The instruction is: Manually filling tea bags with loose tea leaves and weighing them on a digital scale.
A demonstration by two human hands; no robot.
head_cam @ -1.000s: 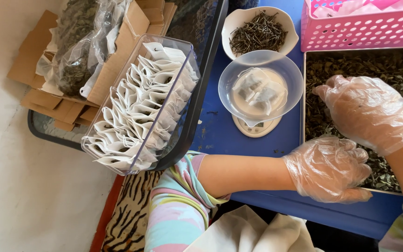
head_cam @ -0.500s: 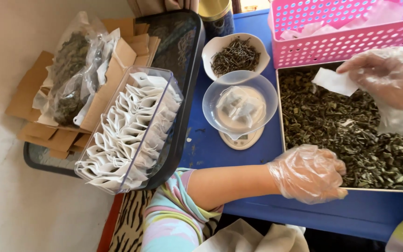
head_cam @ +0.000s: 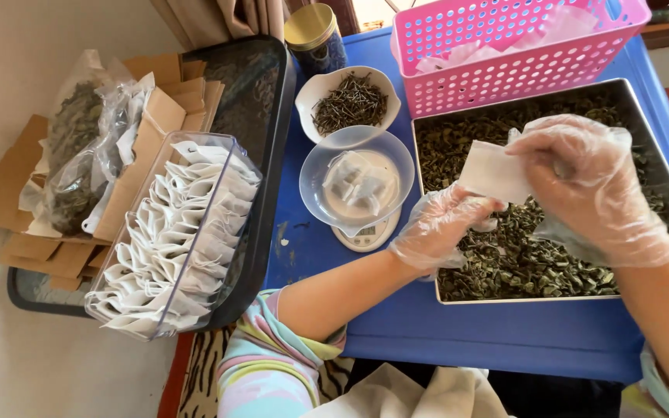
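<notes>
since the earlier frame both hands have met over the metal tray (head_cam: 663, 203) at the right edge of the bench (head_cam: 505, 333). left hand (head_cam: 439, 228), gloved, has risen from the front edge; its fingers are closed in a pinch on the lower corner of the small white sachet (head_cam: 495, 172). right hand (head_cam: 586, 182), gloved, is curled over the sachet's far side, apparently gripping it. holding it above the dried leaves (head_cam: 520, 259) likely keeps spills inside the tray. clear bowl (head_cam: 358, 182) sits on the scale (head_cam: 365, 236) left of the tray, with sachets inside. the right fingertips are hidden behind the sachet, and the scale display is mostly covered. pink basket (head_cam: 505, 54) stands at the back edge.
</notes>
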